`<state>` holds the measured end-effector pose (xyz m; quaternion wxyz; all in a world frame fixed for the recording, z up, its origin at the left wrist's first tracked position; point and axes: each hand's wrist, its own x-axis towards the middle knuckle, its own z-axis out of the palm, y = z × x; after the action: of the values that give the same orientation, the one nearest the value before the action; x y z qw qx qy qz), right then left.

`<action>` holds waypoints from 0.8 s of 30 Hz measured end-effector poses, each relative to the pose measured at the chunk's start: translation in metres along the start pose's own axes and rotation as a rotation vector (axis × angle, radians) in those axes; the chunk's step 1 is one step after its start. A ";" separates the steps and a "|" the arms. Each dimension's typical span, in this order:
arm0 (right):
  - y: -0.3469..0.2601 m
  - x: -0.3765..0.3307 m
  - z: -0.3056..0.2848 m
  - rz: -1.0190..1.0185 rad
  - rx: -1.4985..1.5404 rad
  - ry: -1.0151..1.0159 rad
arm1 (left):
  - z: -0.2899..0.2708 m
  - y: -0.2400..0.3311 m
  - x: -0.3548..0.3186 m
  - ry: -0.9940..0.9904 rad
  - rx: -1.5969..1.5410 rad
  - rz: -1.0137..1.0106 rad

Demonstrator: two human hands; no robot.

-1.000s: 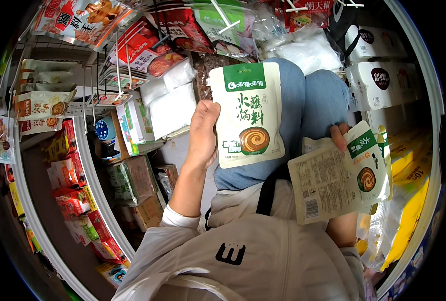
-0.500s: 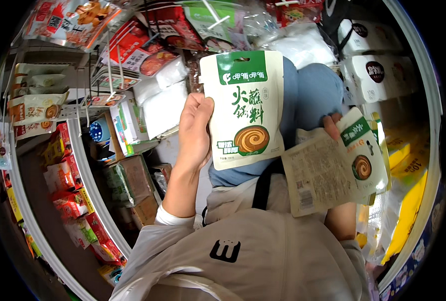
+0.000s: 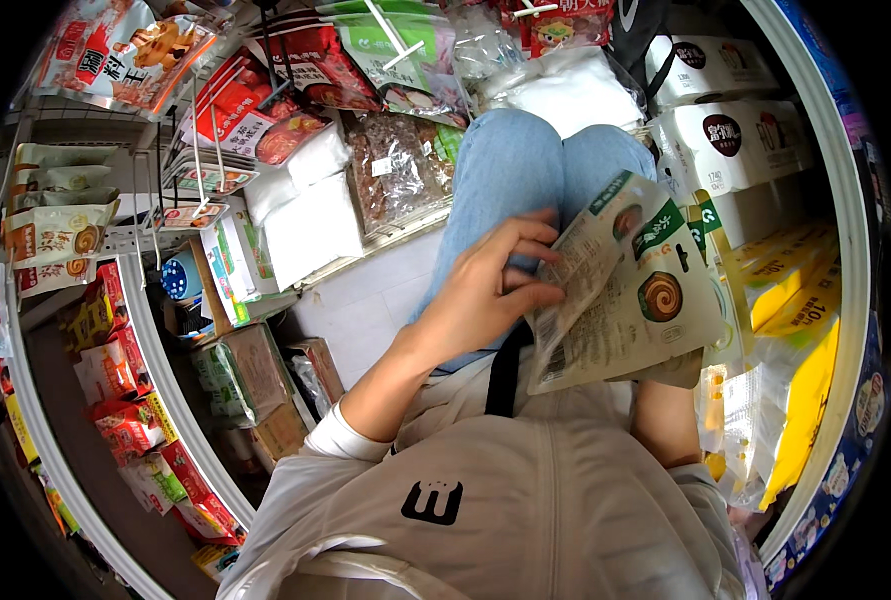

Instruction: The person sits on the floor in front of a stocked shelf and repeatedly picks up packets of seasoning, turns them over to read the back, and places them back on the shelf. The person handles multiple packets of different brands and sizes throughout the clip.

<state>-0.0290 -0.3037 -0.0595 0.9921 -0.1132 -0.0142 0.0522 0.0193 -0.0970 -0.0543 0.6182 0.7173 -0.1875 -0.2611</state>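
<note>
Several flat cream-and-green sauce pouches (image 3: 665, 300), with a brown swirl pictured on them, are fanned out above my lap. My left hand (image 3: 485, 280) is at their left edge, thumb and bent fingers closed about the border of a sauce pouch with small print (image 3: 577, 300). That pouch is slightly blurred and overlaps the others. My right forearm (image 3: 665, 425) rises beneath the stack. The right hand itself is hidden behind the pouches, which it supports from the right side.
Hanging packets (image 3: 275, 125) on metal hooks (image 3: 395, 45) project at the far side. White wrapped paper rolls (image 3: 730, 140) and yellow-and-clear packages (image 3: 795, 350) stand at the right. A shelf (image 3: 180, 400) with red packets runs along the left, beside boxes (image 3: 255, 380) on the floor.
The upright sauce pouch in my left hand has gone down to the right, and that hand is now at the fanned stack. The stack has shifted left and covers my right hand.
</note>
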 end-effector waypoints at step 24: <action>-0.006 0.000 -0.012 0.055 -0.025 0.035 | -0.040 0.019 -0.004 0.565 -0.120 -0.057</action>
<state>-0.0275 -0.3126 -0.0695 0.9889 -0.1269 0.0055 0.0773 0.0416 -0.0661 -0.0316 0.6796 0.7288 0.0281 -0.0787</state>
